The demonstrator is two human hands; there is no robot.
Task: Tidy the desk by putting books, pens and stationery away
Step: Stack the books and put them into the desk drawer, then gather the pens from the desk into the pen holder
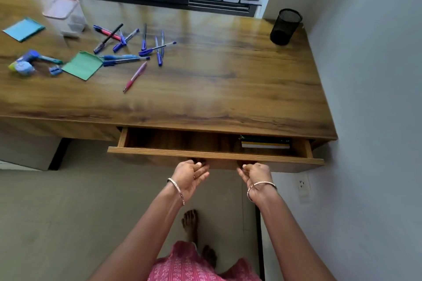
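Note:
The wooden desk's drawer [214,155] stands partly pulled out, with a small stack of books [265,142] in its right end. My left hand [189,174] and my right hand [255,174] both reach under the drawer's front panel, fingers curled up beneath its lower edge. On the desktop [228,80] at the left lie several blue pens [146,49], a pink pen [135,77], a red and black pen [107,33], a green notepad [82,65] and a blue notepad [24,29].
A black mesh pen holder [285,26] stands at the desk's far right corner. A clear lidded box [66,15], a glue stick and tape [25,64] and a blue sharpener [55,70] sit at the left. A wall runs along the right; a barred window lies behind.

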